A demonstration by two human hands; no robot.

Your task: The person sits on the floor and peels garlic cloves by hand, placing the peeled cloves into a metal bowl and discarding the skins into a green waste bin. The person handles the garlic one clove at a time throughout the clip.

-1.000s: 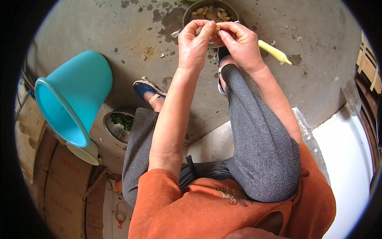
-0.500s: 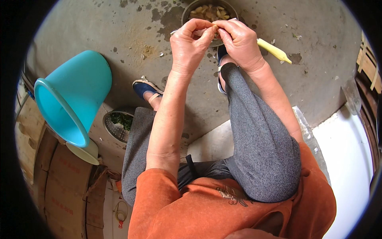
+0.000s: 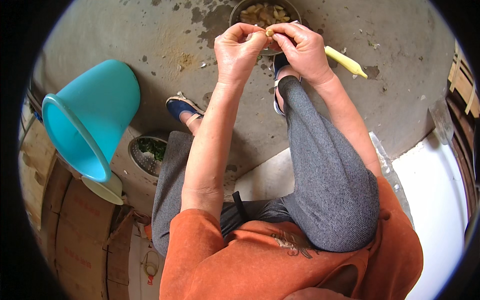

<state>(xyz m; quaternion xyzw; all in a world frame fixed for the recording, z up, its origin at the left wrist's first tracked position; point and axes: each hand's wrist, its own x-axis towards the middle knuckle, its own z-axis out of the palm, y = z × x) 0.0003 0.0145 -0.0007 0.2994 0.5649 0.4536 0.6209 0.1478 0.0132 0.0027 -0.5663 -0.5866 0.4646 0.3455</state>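
Note:
Above the near rim of a metal bowl [image 3: 233,14], my two hands meet with a small garlic clove [image 3: 270,32] between their fingertips. My right hand [image 3: 306,52] pinches the clove between thumb and forefinger. The thumb and forefinger of my left hand [image 3: 235,57] are pressed together against its left side; whether they grip the clove itself or its skin is too small to tell. Pale garlic cloves [image 3: 265,12] lie in the bowl, partly hidden by my fingers. To the right of my right hand, a knife's pale yellow handle [image 3: 346,62] points outward.
A turquoise bucket [image 3: 102,107] lies tipped on its side at the left, beside a pale green basin [image 3: 104,189]. A metal colander [image 3: 137,157] holding green leaves stands by my left leg. Skin scraps and wet spots dot the concrete floor [image 3: 155,50]. Cardboard boxes [image 3: 80,235] stand lower left.
My fingertips have parted slightly, so the clove shows more plainly at my right fingertips. The whole view has shifted a little.

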